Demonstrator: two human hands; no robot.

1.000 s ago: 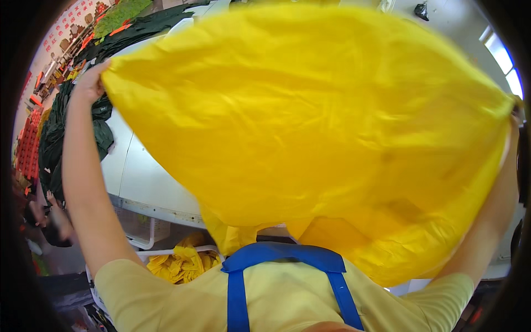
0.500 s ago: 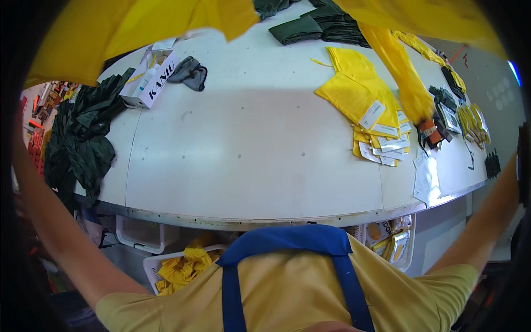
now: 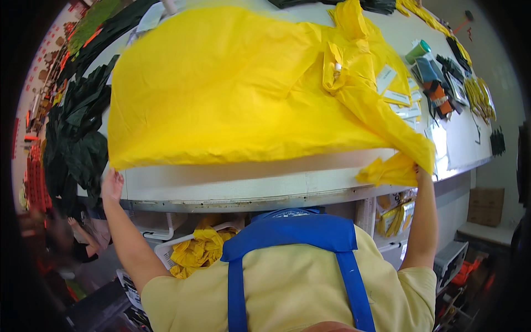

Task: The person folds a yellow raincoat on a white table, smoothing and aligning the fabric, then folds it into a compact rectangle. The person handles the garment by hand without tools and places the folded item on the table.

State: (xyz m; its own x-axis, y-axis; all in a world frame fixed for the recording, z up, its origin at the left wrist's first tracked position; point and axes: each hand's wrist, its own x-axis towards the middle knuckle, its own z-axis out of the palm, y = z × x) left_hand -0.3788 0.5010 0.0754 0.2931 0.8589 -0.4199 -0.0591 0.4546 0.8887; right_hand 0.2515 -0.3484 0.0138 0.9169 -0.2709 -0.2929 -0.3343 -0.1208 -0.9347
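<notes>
A large yellow raincoat [image 3: 238, 94] of thin, smooth fabric spreads over the white table, its near edge raised above the tabletop. Closed on its near left corner is my left hand [image 3: 113, 185]. My right hand [image 3: 421, 172] grips the near right end, where a bunched yellow sleeve crosses and a flap hangs beside the fingers. The garment's far left part is smeared by motion. Under its right side, partly covered, lies a stack of folded yellow pieces with white labels [image 3: 386, 79].
Dark green garments [image 3: 83, 138] are heaped at the table's left edge. On the right lie a green roll [image 3: 418, 51], an orange-and-dark bundle [image 3: 438, 99] and yellow packets [image 3: 479, 99]. Below the table edge [image 3: 265, 203], a white basket holds crumpled yellow fabric [image 3: 202, 252]. Another person's arm [image 3: 83, 235] shows lower left.
Both hands have come down and nearer from high at the sides. The yellow raincoat, raised at the top before, now covers much of the table and part of the labelled stack.
</notes>
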